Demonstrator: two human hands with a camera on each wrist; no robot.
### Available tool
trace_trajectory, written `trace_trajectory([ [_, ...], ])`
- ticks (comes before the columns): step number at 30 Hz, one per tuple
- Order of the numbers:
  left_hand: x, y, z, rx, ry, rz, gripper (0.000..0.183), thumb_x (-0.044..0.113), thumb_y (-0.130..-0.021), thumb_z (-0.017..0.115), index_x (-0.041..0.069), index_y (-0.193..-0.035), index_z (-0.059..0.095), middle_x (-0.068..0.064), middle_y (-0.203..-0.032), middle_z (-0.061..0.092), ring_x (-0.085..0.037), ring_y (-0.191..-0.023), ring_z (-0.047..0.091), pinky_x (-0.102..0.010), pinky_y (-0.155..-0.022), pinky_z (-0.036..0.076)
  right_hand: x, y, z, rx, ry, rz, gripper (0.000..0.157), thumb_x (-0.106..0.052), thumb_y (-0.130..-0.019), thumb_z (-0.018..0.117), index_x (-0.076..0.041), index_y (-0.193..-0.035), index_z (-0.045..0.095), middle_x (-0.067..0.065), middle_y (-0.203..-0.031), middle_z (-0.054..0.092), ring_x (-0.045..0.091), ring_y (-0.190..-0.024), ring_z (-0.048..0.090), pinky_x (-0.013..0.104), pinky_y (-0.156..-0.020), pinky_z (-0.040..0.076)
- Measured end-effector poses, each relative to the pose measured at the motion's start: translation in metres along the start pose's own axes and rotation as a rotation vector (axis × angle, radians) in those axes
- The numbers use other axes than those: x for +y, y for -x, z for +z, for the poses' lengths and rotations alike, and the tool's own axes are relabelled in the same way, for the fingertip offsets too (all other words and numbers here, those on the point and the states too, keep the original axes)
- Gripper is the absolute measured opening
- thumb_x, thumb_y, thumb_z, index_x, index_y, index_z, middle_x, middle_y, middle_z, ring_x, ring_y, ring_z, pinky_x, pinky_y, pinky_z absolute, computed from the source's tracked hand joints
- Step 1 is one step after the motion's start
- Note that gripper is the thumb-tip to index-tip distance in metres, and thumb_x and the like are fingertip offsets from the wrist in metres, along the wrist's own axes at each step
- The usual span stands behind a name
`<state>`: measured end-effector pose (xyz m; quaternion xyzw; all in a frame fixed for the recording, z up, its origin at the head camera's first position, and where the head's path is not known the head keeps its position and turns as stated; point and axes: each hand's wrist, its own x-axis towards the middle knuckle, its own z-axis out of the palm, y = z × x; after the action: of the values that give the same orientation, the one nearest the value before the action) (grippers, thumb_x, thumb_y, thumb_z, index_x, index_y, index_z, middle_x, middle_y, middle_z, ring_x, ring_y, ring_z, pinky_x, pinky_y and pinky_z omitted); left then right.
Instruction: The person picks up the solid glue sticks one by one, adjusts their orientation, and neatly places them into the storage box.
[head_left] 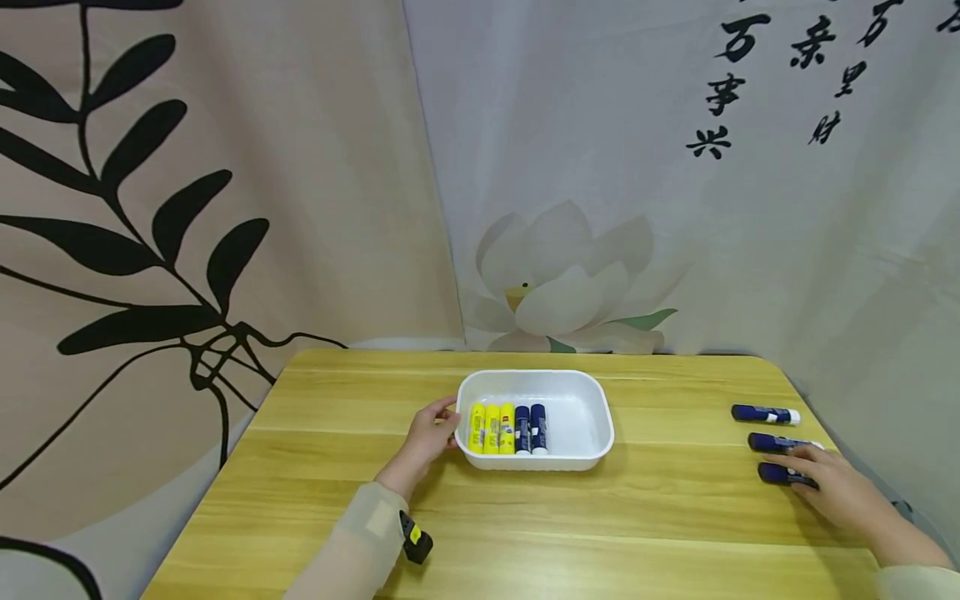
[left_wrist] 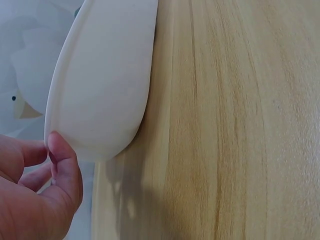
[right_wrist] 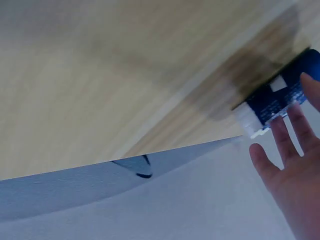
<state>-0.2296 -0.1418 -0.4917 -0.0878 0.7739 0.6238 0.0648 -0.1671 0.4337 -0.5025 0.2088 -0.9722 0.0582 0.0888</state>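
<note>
My left hand pinches the left rim of a white tray between thumb and fingers; the left wrist view shows the thumb on the tray's outer wall. Inside, three yellow glue sticks and two dark blue ones stand in a row at the left. Over on the right, my right hand reaches across the nearest dark blue glue stick, thumb and fingers on either side. In the right wrist view, fairly straight fingers touch a blue glue stick with a white end.
Two more dark blue glue sticks lie behind it, a middle one partly covered by the fingers and a far one. The wooden table has its right edge close to them. A printed curtain hangs behind.
</note>
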Motion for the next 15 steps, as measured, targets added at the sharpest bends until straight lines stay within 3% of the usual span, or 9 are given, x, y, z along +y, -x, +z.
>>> trace_trajectory([
  [4, 0.0012, 0.0, 0.0004, -0.001, -0.004, 0.0, 0.042, 0.008, -0.096, 0.053, 0.006, -0.138, 0.048, -0.012, -0.104, 0.049, -0.012, -0.068, 0.051, -0.023, -0.059, 0.05, 0.0036, 0.0019, 0.0011, -0.053, -0.005, 0.042, 0.047, 0.001, -0.069, 0.077, -0.01, -0.113, 0.066, 0.013, -0.1, 0.06, 0.035, -0.087, 0.058, 0.049, -0.068, 0.05],
  [13, 0.0008, -0.001, 0.0008, 0.0, -0.004, -0.002, 0.042, 0.008, -0.096, 0.053, 0.007, -0.138, 0.048, -0.011, -0.103, 0.049, -0.012, -0.067, 0.05, -0.02, -0.056, 0.048, 0.0084, 0.003, 0.0072, -0.065, 0.026, 0.071, 0.051, -0.003, -0.073, 0.076, -0.014, -0.12, 0.062, 0.017, -0.106, 0.059, 0.04, -0.092, 0.056, 0.055, -0.071, 0.048],
  [15, 0.0006, -0.0007, 0.0011, 0.002, -0.001, -0.005, 0.042, 0.008, -0.096, 0.053, 0.008, -0.137, 0.049, -0.011, -0.103, 0.049, -0.012, -0.067, 0.05, -0.02, -0.056, 0.048, 0.0072, 0.0031, 0.0069, -0.033, 0.033, 0.066, 0.052, -0.004, -0.072, 0.076, -0.013, -0.121, 0.062, 0.017, -0.106, 0.059, 0.04, -0.092, 0.056, 0.054, -0.07, 0.048],
])
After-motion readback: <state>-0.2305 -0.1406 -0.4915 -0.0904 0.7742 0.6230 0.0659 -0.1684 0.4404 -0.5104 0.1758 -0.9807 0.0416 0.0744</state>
